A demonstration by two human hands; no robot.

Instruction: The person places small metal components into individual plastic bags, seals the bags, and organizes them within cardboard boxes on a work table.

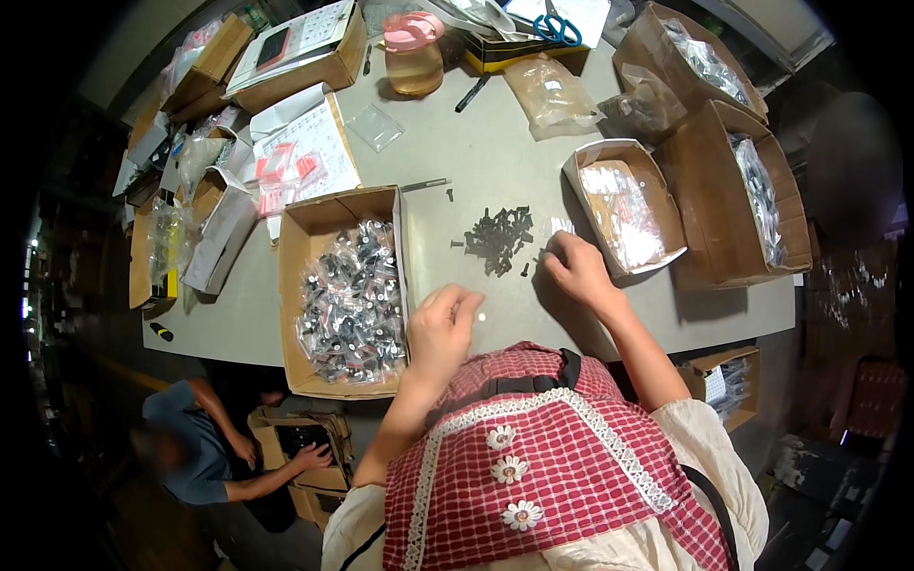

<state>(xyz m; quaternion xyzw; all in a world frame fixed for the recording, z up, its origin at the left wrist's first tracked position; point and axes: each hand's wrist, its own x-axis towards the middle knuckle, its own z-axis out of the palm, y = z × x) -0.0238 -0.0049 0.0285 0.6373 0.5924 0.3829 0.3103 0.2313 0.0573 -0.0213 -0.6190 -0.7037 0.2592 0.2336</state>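
A loose pile of black screws lies on the grey table, with a few single screws around it. My right hand rests at the right side of the pile, fingers curled and close together at the tabletop. Just beyond its fingertips is a small clear plastic bag. What the fingers grip, if anything, is hidden. Nearer to me, my left hand is closed with thumb and fingers pressed together, beside the right wall of a cardboard box. That box holds many small filled clear bags.
A shallow box of flat clear bags stands right of my right hand, beside taller cartons. Toward the back are a pink-lidded jug, scissors and papers. A co-worker handles a carton at lower left.
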